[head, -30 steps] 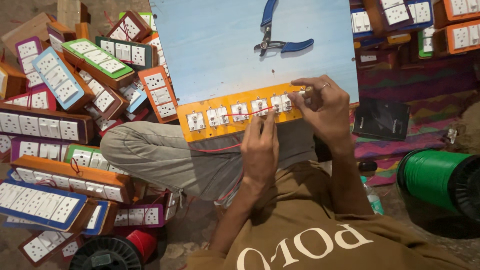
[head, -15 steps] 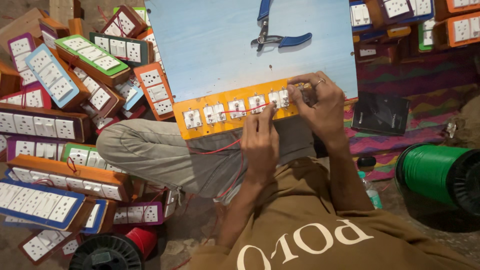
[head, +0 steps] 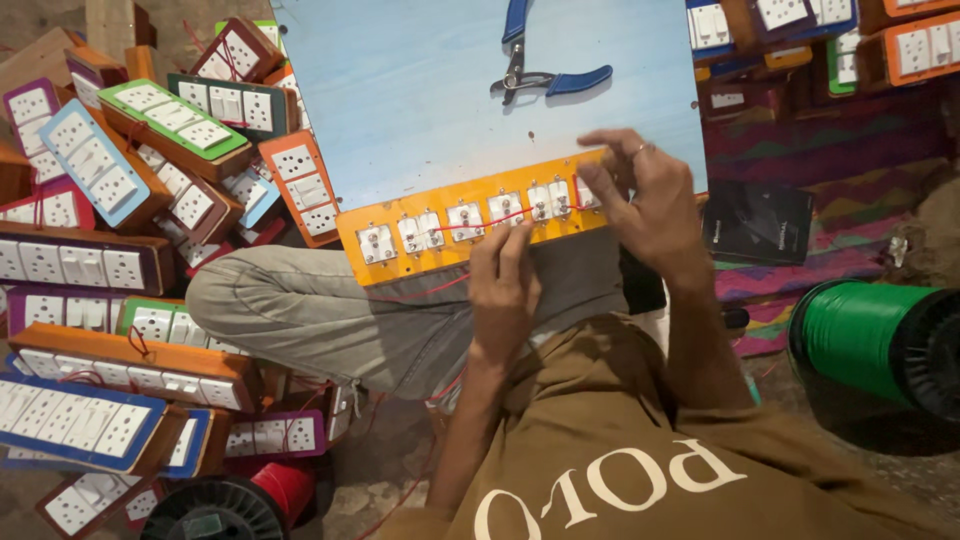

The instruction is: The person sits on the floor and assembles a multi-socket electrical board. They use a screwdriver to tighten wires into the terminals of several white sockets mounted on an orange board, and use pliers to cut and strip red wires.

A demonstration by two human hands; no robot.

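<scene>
A long orange switch panel [head: 400, 250] lies back side up on my knees, against the near edge of a light blue board [head: 420, 110]. A thin red wire [head: 480, 221] runs along its row of white terminals. My left hand [head: 505, 285] reaches up to the panel's near edge, fingertips pinched at the red wire near the middle. My right hand [head: 645, 205] curls over the panel's right end, fingers spread across the last terminals and gripping it.
Blue-handled pliers [head: 550, 78] lie on the blue board. Piles of finished switchboards [head: 110, 180] crowd the left side. A green wire spool [head: 865, 340] sits at right, a black packet [head: 765, 222] beside it, and a red spool [head: 290, 488] at the bottom left.
Both hands stay on the orange panel. My right fingers have shifted slightly along its right end, and the view has drifted a little.
</scene>
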